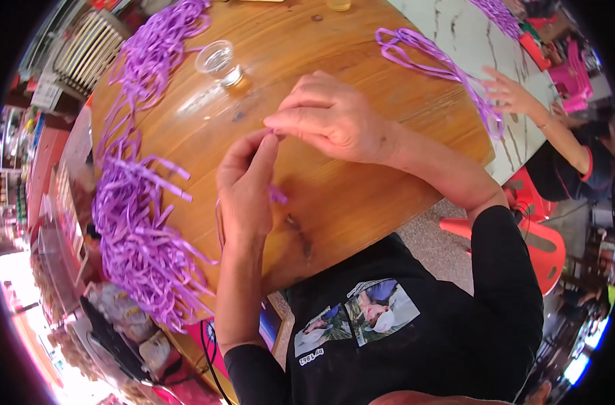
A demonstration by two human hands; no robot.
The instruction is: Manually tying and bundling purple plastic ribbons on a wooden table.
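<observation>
Over the wooden table, my left hand [245, 182] is closed in a pinch, thumb and forefinger pointing up. A bit of purple ribbon [278, 194] shows beside its palm, and a thin strand runs down past its wrist. My right hand [338, 120] meets it from the right, finger and thumb pinched together at the left fingertips. A speck of purple shows where the fingertips meet; most of what they grip is hidden. To the left of my left hand lies a big heap of purple ribbons [135, 226].
A clear plastic cup [216, 59] stands beyond my hands on the wooden table [388, 196]. More purple ribbons [157, 50] trail along the far left edge, and a looped bundle [422, 57] lies at the far right. Another person's hand [510, 91] reaches over the white marbled table [449, 30]. Red stools [547, 250] stand right.
</observation>
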